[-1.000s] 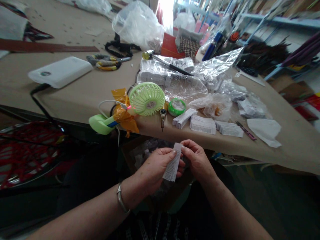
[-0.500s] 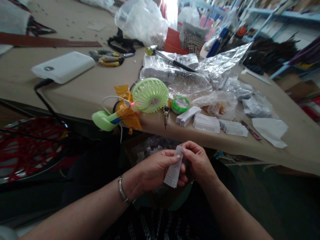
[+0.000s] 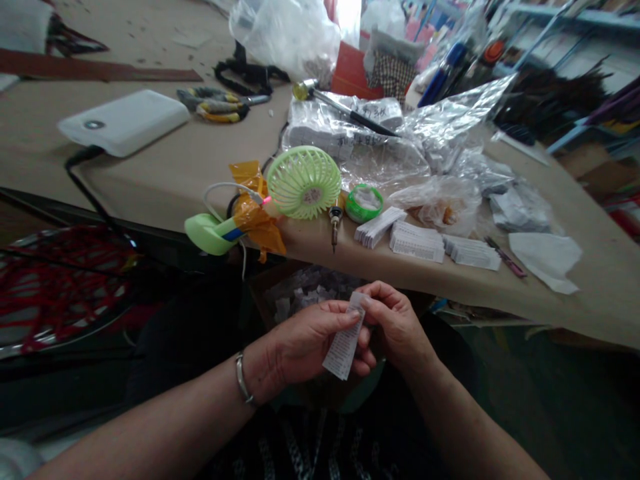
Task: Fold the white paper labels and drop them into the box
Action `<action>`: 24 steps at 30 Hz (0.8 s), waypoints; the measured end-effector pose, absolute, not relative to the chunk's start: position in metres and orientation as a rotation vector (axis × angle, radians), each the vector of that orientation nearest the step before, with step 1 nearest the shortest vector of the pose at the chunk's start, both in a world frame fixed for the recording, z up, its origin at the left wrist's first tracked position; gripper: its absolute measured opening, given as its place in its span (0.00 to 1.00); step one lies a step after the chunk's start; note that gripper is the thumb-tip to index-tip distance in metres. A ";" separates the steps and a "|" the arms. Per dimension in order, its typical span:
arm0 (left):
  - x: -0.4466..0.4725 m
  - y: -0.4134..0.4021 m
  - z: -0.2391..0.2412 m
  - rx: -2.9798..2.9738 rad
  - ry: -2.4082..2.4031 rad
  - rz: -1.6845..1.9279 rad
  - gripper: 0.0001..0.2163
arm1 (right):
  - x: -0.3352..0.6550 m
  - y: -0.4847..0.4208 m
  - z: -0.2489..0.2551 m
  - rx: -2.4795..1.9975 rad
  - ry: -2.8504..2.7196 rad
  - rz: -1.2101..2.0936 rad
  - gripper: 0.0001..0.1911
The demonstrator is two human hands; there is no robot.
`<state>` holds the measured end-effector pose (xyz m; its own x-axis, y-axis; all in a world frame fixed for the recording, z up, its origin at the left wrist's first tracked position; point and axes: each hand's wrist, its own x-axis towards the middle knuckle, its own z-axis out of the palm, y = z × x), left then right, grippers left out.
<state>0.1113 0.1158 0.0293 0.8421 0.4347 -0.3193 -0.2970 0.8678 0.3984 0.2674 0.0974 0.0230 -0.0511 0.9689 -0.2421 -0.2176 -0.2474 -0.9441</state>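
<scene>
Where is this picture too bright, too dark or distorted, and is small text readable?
Head view: glare at top centre, highlights on the clear film; head view: deep shadow below the table; head view: blue shelf slants, perhaps lens distortion; head view: print on the held paper strip is too soft to read.

head | head-worn, looking from above the forearms (image 3: 165, 410) | faces forward and down | near: left hand (image 3: 310, 333) and right hand (image 3: 403, 327), just short of the near edge of the table (image 3: 223, 143) | that edge crosses mid-frame, sloping down rightward | far: shelf (image 3: 575, 12) past the table's right edge
</scene>
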 end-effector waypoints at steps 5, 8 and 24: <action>0.110 0.118 0.035 0.382 0.509 0.431 0.07 | 0.270 0.101 0.023 -1.165 -0.976 1.516 0.08; 0.108 0.120 0.038 0.420 0.519 0.433 0.07 | 0.274 0.107 0.022 -1.034 -1.039 1.664 0.15; 0.111 0.110 0.043 0.561 0.628 0.352 0.10 | 0.277 0.126 0.013 -0.649 -1.099 2.063 0.14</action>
